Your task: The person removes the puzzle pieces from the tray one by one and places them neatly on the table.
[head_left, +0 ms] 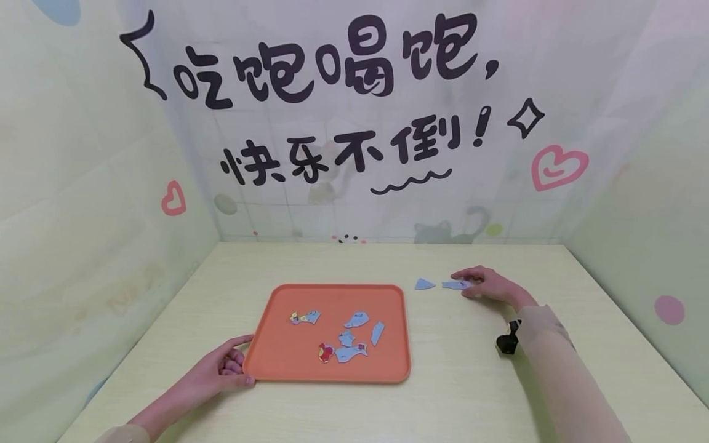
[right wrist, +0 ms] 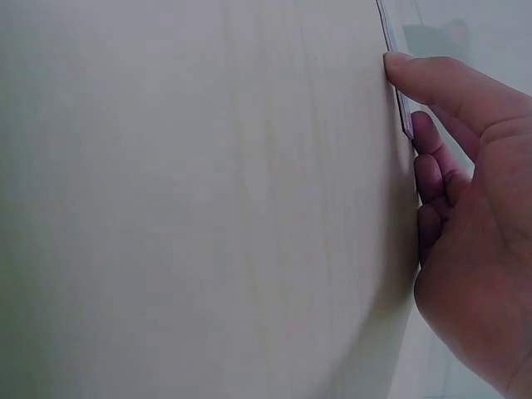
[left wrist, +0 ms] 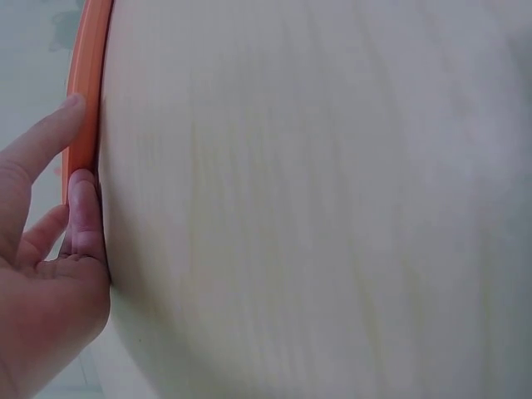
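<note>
My left hand (head_left: 224, 366) holds the orange tray (head_left: 354, 372) at its front left corner. Its thumb (left wrist: 62, 125) lies against the tray's rim in the left wrist view, the other fingers bent close by. On the tray lie several irregular flat puzzle pieces, among them a light-blue one (head_left: 357, 319) and a red one (head_left: 325, 352). Over on the right, my right hand (head_left: 492, 285) grips a flat light-blue puzzle piece (head_left: 451, 285) by its edges, thumb on the near side. A triangular blue piece (head_left: 424, 284) lies on the table just left of it.
The pale wooden table (head_left: 454, 394) carries everything. Beside the right forearm sits a small black object (head_left: 506, 344), partly hidden by the sleeve. A printed cloth backdrop (head_left: 332, 209) rises behind the table, with cloth walls on both sides.
</note>
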Demonstrator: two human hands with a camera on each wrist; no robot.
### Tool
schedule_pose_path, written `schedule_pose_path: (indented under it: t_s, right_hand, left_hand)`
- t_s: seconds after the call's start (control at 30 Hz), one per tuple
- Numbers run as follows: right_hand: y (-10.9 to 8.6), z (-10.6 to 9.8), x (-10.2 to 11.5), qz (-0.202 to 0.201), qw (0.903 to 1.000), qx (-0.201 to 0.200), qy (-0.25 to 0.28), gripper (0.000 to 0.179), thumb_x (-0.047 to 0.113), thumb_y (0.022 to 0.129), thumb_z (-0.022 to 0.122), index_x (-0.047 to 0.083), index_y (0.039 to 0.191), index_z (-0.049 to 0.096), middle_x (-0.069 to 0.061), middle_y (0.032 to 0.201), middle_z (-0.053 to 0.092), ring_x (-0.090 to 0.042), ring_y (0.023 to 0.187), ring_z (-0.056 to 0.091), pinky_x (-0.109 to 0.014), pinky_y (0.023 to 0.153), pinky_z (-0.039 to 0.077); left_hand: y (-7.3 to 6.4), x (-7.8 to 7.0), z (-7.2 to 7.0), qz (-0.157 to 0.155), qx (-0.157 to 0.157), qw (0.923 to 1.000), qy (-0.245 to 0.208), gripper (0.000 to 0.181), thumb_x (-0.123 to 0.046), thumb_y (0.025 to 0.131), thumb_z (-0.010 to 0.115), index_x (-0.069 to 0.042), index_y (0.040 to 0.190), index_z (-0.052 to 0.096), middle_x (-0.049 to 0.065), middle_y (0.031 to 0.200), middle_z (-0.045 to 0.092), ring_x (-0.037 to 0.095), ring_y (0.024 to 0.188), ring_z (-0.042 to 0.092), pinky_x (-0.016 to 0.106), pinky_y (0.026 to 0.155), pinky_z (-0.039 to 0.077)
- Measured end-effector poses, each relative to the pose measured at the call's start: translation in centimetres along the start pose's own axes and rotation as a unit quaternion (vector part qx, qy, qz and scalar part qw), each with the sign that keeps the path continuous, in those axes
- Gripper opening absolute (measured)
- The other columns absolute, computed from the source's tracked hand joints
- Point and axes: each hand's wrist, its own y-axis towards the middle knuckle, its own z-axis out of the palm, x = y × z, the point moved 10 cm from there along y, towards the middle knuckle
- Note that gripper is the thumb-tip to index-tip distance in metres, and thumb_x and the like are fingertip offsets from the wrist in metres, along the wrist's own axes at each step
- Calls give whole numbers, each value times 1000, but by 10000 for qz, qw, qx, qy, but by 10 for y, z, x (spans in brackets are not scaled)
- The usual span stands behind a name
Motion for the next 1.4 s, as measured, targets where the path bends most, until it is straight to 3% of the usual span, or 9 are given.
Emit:
schedule_pose_path:
  t_s: [0.43, 0.63, 0.8, 1.07, 1.17, 1.4]
  right_hand:
    - [0, 0, -1, -70, 10000, -47, 31, 43, 20, 92, 69, 8, 133, 61, -22, 135, 52, -31, 117, 46, -41, 98, 37]
    - [7, -1, 8, -17, 9994, -228, -279, 46, 22, 88, 73, 8, 131, 62, -20, 130, 58, -35, 116, 49, -49, 100, 38]
    - [17, -4, 27, -79, 9969, -401, -677, 49, 27, 88, 73, 12, 133, 61, -19, 134, 58, -41, 126, 48, -63, 105, 33]
    - [31, 5, 69, -580, 9956, -453, -581, 49, 22, 89, 72, 13, 136, 59, -19, 136, 56, -39, 132, 40, -70, 107, 22]
    - [32, 9, 83, -620, 9954, -454, -572, 49, 23, 89, 72, 16, 136, 60, -17, 137, 55, -37, 134, 36, -69, 108, 20]
    - [35, 19, 115, -1137, 9914, -487, -424, 47, 19, 87, 75, 16, 132, 63, -15, 134, 59, -36, 130, 40, -62, 107, 28]
  left_hand:
    - [0, -1, 0, 28, -12, 10000, 22, 94, -22, 78, 84, 3, 151, 29, 14, 104, 54, 6, 79, 53, 19, 70, 50]
    - [0, 1, 2, 38, 30, 10000, -47, 93, -20, 79, 83, 3, 151, 29, 14, 104, 54, 5, 80, 53, 19, 72, 50]
    - [-1, 0, 2, 67, 27, 10000, -57, 93, -20, 79, 83, 3, 151, 29, 14, 104, 54, 5, 80, 53, 19, 72, 50]
    - [-2, 0, 1, 22, 19, 10000, -48, 94, -21, 79, 83, 3, 151, 29, 14, 104, 54, 6, 80, 52, 19, 71, 50]
    - [-2, 1, 1, 7, 18, 10000, -40, 94, -21, 79, 83, 3, 151, 28, 14, 104, 53, 6, 80, 52, 19, 71, 50]
    - [-2, 1, 0, 8, -21, 10000, -32, 96, -22, 78, 84, 2, 152, 29, 14, 105, 54, 7, 80, 53, 19, 70, 49]
